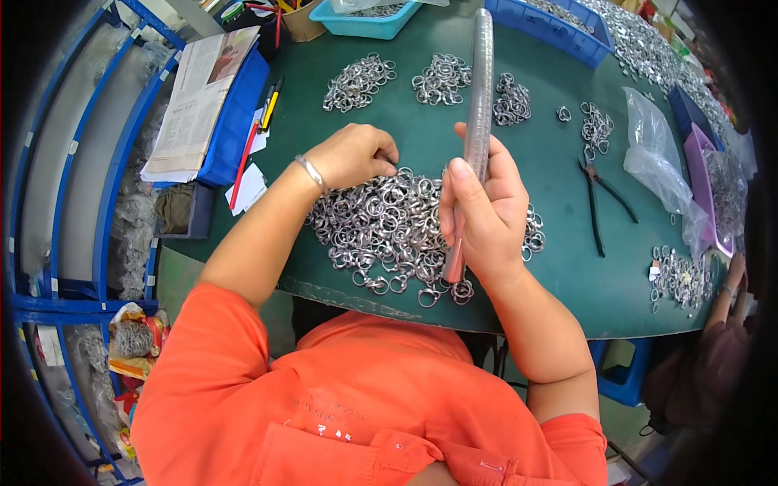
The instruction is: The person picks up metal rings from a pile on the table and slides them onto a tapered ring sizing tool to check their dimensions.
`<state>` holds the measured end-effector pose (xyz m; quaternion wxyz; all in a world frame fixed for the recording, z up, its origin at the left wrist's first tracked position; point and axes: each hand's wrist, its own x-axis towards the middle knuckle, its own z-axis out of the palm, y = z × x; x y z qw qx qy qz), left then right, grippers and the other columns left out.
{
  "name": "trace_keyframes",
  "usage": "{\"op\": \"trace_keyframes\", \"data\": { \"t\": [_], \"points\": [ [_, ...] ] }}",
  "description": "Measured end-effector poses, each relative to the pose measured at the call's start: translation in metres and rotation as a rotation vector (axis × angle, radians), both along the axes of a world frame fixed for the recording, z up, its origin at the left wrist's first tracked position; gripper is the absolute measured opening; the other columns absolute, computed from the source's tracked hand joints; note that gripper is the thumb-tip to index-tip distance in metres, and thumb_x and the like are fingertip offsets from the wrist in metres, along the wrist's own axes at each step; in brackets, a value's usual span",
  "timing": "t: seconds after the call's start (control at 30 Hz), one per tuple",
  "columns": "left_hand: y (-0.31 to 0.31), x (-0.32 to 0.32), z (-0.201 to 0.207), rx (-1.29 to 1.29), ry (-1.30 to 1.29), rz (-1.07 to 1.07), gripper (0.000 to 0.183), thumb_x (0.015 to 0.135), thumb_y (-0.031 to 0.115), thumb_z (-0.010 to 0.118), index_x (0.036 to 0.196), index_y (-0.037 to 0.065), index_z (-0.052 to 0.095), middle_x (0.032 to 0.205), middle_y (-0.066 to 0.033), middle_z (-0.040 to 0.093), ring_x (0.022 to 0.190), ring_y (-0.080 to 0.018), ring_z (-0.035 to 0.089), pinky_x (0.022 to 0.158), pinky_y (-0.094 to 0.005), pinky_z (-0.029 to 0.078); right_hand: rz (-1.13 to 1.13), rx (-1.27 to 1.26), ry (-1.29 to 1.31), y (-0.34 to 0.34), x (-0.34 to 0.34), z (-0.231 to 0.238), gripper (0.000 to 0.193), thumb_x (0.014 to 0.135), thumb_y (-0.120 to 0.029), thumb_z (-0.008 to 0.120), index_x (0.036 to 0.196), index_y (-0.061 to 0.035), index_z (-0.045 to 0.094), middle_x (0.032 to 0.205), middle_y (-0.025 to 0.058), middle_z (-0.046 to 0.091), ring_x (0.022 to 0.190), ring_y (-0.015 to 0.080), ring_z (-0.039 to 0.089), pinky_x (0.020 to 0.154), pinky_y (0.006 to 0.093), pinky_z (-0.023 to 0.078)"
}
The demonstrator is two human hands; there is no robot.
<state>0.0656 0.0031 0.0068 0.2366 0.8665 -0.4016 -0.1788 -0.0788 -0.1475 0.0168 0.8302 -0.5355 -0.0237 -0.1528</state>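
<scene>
Two hands are at work on my feed. The fingers of the left hand [352, 154] are curled narrow, tips at the far edge of the large ring heap [377, 223]; I cannot tell whether a ring is pinched there. The right hand [490, 206] is wrapped round a tapered metal stick [480, 89], thumb along it, its reddish lower end [454, 263] over the heap's right part. Whether that end touches rings, I can't make out. If that grip slackened, I judge the stick could tip and scatter them.

At the heap's near side, a few loose rings [429, 297] lie close to the edge of the green table [567, 279]; a brush from the stick's lower end or the right forearm could send some to the floor. Beyond the heap sit three small ring piles [359, 83], set close enough that a careless sweep might mix them. Right of the heap, pliers [592, 172] lie with handles spread, where a swinging right arm could knock them. Farther right, past the pliers, a clear plastic bag [652, 150] could drag small pieces along if it got snagged.
</scene>
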Motion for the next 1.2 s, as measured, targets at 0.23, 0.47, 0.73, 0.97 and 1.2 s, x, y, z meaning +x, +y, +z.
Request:
{"op": "trace_keyframes", "data": {
  "t": [0.23, 0.47, 0.73, 0.97, 1.2],
  "points": [
    [0.01, -0.021, -0.001, -0.482, -0.021, 0.16, 0.007, 0.078, 0.005, 0.065, 0.08, 0.0, 0.06, 0.073, -0.0016, 0.055, 0.068, -0.0089, 0.055, 0.06, -0.022, 0.044, 0.006, 0.012, 0.13, -0.002, 0.0, 0.002, 0.039, 0.088, -0.009, 0.054, 0.122, 0.0002, 0.038, 0.069, 0.0006, 0.052, 0.046, 0.0039, 0.045, 0.039, 0.0168, 0.036],
    [0.004, -0.043, -0.006, -0.951, 0.336, 0.03, 0.016, 0.078, -0.006, 0.062, 0.093, -0.004, 0.058, 0.083, -0.0063, 0.063, 0.077, -0.0129, 0.063, 0.068, -0.0231, 0.052, -0.024, -0.235, 0.172, 0.002, 0.006, -0.007, 0.053, 0.074, 0.002, 0.066, 0.12, -0.0005, 0.04, 0.09, 0.0029, 0.056, 0.073, 0.0058, 0.052, 0.06, 0.0187, 0.044],
    [0.006, -0.047, -0.006, -0.98, 0.375, 0.023, 0.023, 0.074, -0.008, 0.064, 0.096, -0.003, 0.059, 0.085, -0.0078, 0.064, 0.081, -0.0133, 0.063, 0.072, -0.0244, 0.052, -0.046, -0.329, 0.132, 0.004, 0.004, 0.001, 0.058, 0.075, 0.009, 0.063, 0.126, -0.0001, 0.035, 0.087, 0.0056, 0.058, 0.076, 0.0069, 0.054, 0.064, 0.0187, 0.044],
    [0.01, -0.046, 0.003, -0.833, 0.284, -0.026, 0.013, 0.075, -0.011, 0.062, 0.087, -0.006, 0.063, 0.084, -0.013, 0.061, 0.073, -0.0174, 0.064, 0.064, -0.0243, 0.053, -0.021, -0.256, 0.117, 0.003, 0.003, -0.001, 0.059, 0.077, 0.011, 0.06, 0.128, 0.0008, 0.033, 0.087, 0.0075, 0.057, 0.073, 0.0068, 0.054, 0.061, 0.0184, 0.044],
    [0.01, -0.047, 0.0, -0.904, 0.465, -0.015, 0.013, 0.082, -0.008, 0.056, 0.093, -0.007, 0.061, 0.088, -0.0138, 0.06, 0.072, -0.0172, 0.064, 0.065, -0.0247, 0.053, -0.092, -0.379, 0.045, 0.004, 0.005, -0.008, 0.059, 0.074, 0.01, 0.062, 0.126, 0.0008, 0.035, 0.085, 0.0089, 0.058, 0.056, 0.0053, 0.05, 0.048, 0.0162, 0.039]
  ]
}}
